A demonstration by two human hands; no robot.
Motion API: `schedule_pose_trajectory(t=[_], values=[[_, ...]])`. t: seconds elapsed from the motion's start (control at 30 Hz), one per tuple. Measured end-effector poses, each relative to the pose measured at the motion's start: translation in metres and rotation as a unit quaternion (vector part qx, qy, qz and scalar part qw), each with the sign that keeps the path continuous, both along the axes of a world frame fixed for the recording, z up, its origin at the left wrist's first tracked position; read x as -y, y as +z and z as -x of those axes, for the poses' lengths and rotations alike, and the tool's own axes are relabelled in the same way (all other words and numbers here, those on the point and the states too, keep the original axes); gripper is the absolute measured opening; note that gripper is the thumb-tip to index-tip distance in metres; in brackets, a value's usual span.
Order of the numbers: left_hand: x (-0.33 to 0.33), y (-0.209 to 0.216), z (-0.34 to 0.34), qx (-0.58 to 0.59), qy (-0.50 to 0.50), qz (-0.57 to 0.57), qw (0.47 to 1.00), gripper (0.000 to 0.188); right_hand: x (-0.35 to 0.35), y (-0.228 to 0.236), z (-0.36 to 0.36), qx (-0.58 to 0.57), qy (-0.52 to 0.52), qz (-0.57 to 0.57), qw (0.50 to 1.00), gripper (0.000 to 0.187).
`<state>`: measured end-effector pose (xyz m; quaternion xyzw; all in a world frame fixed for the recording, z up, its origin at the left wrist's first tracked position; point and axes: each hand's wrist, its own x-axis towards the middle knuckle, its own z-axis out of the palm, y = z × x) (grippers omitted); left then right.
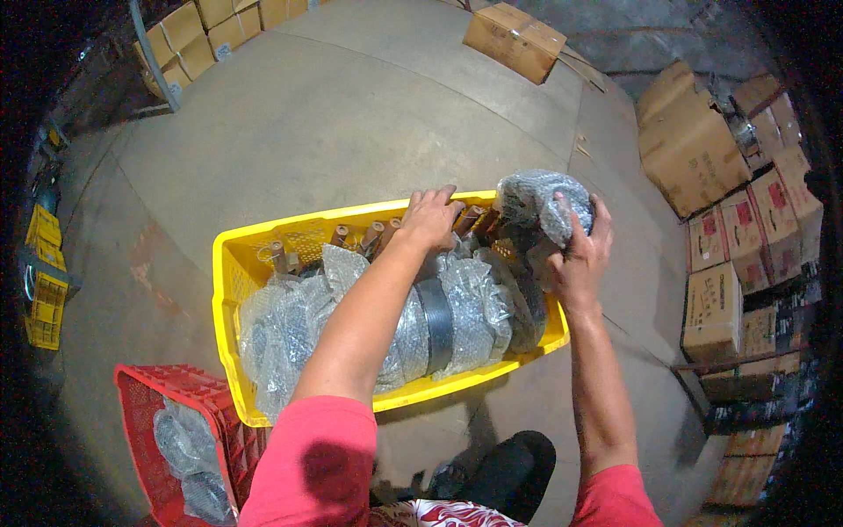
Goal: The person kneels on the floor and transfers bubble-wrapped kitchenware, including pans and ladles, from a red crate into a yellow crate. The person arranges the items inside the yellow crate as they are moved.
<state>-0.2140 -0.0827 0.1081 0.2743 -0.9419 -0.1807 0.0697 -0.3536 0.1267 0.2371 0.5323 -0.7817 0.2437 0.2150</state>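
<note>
A yellow plastic crate (230,342) in front of me holds several round things in clear bubble wrap (470,307), packed in a row. One dark band (434,321) shows among them. Brown cylindrical pieces (370,237) stick up along the crate's far side. My right hand (583,255) grips a bubble-wrapped bundle (543,200) above the far right corner; the wrapping hides most of what is inside, though it looks dark. With fingers partly stretched out, my left hand (430,218) reaches over the crate to its far rim, beside the brown pieces. Its fingertips are partly hidden.
A red crate (167,378) with bubble-wrapped items stands at the lower left. Stacked cardboard boxes (694,158) line the right side. Another carton (515,42) sits on the concrete floor (351,114) at the back. More boxes (183,39) and yellow crates (46,307) are at left.
</note>
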Motion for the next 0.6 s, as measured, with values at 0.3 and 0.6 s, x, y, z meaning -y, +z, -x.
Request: schedule_pose_trajectory(t=[0.3,0.6], values=[[0.003,0.005,0.005,0.018,0.002,-0.037,0.999,0.068,-0.039,0.059,0.020,0.023,0.003,0.006,1.000,0.080],[0.006,0.002,0.002,0.017,-0.017,-0.033,0.999,0.066,-0.019,-0.002,0.007,0.086,-0.013,-0.001,0.996,0.087]])
